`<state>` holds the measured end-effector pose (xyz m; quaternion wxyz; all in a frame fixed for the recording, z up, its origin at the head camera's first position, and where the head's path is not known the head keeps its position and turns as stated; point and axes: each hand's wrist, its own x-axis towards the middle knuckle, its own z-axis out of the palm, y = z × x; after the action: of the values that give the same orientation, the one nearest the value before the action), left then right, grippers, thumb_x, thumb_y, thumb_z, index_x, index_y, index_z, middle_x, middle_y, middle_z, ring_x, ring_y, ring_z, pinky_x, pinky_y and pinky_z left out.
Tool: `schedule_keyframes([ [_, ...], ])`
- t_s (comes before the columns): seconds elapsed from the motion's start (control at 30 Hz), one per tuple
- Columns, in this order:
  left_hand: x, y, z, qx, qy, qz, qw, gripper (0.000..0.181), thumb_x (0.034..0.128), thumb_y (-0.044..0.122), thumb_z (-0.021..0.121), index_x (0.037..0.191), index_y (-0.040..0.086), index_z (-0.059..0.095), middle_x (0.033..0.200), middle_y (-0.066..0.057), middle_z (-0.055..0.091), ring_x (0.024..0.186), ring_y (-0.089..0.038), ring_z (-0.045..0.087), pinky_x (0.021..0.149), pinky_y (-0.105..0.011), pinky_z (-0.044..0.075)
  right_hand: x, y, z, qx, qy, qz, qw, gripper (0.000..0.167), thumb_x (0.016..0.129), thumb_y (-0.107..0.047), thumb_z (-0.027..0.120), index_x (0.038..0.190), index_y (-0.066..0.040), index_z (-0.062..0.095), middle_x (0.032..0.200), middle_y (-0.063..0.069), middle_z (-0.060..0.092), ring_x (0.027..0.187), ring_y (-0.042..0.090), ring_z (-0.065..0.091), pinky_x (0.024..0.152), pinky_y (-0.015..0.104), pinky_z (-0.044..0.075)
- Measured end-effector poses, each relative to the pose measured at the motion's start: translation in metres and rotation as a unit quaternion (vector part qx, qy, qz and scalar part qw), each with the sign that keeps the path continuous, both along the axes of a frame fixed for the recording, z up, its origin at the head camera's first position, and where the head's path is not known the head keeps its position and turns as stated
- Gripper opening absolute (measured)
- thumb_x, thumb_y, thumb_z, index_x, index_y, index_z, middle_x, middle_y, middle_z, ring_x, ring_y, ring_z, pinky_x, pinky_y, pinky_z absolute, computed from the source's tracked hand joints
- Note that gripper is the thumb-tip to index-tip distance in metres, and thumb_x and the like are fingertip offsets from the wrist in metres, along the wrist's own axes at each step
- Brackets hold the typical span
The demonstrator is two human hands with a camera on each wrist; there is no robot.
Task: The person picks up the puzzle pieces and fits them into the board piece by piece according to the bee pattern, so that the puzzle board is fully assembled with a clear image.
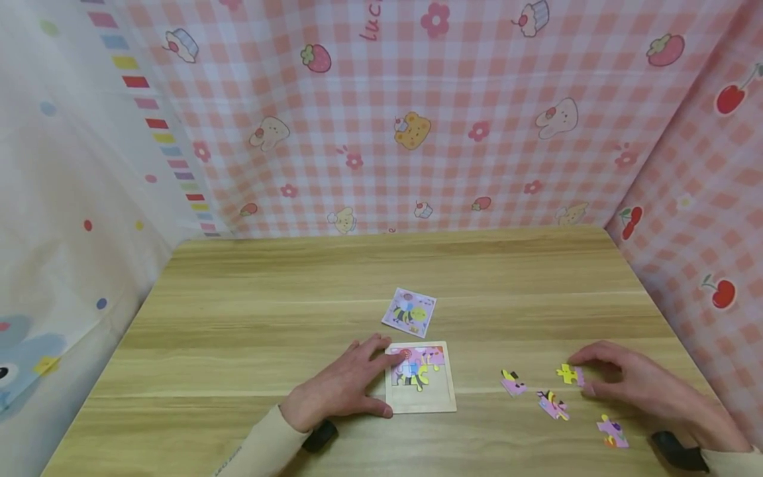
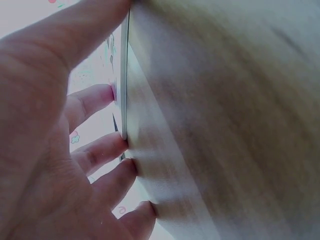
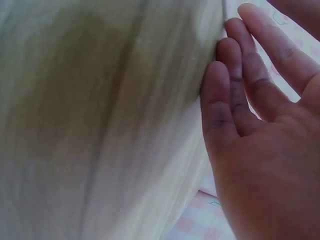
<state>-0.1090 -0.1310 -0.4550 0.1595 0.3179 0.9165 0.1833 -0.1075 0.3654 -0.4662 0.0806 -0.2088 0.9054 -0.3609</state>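
A square wooden puzzle tray (image 1: 438, 396) lies on the table, partly filled with pink, yellow and black pieces that form part of a bee picture. My left hand (image 1: 342, 384) rests along its left side with fingers spread: the index fingertip touches the fitted pieces, the thumb lies by the near left corner. In the left wrist view these fingers (image 2: 95, 102) are extended against the tray's edge. To the right, my right hand (image 1: 640, 381) pinches a yellow and pink puzzle piece (image 1: 567, 374) between thumb and index finger. That piece is out of sight in the right wrist view.
Loose pieces lie near the right hand: a pink one with yellow and black (image 1: 513, 383), a jumbled-looking pink one (image 1: 553, 405), and one by the wrist (image 1: 612, 432). A bee picture card (image 1: 409, 312) lies behind the tray. Patterned curtains (image 1: 369, 165) border the wooden table (image 1: 238, 318).
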Motion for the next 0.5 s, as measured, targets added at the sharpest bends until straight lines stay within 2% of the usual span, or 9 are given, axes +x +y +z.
schedule_keyframes([
  [0.23,0.0,-0.0006,-0.0006,0.0,0.001,-0.002,1.0,0.089,0.0844,0.047,0.084,0.159,0.021,0.043,0.161,-0.011,0.034,0.152,-0.035,0.028,0.124,-0.057,0.024,-0.0016,-0.0028,-0.008,0.022,0.047,0.01,0.9986,0.032,0.081,-0.013,0.089,0.108,-0.019,0.072,0.108,-0.011,0.066,0.102,-0.006,0.053,0.086,0.001,0.034],
  [0.37,0.0002,-0.0011,-0.0009,0.004,0.006,-0.005,1.0,0.089,0.0845,0.047,0.084,0.159,0.02,0.043,0.16,-0.012,0.034,0.152,-0.035,0.029,0.123,-0.058,0.025,-0.0025,-0.0048,-0.0076,0.038,0.068,0.013,0.9969,0.032,0.079,-0.011,0.089,0.105,-0.018,0.072,0.104,-0.012,0.065,0.096,-0.004,0.054,0.082,0.002,0.037],
  [0.5,0.0002,-0.0013,-0.0012,0.007,0.006,-0.007,0.9999,0.089,0.0846,0.046,0.084,0.159,0.019,0.043,0.16,-0.012,0.034,0.152,-0.036,0.029,0.123,-0.059,0.025,-0.0023,-0.0071,-0.0043,0.054,0.069,0.007,0.9962,0.031,0.078,-0.01,0.09,0.102,-0.015,0.072,0.101,-0.01,0.064,0.09,-0.004,0.054,0.076,0.007,0.043],
])
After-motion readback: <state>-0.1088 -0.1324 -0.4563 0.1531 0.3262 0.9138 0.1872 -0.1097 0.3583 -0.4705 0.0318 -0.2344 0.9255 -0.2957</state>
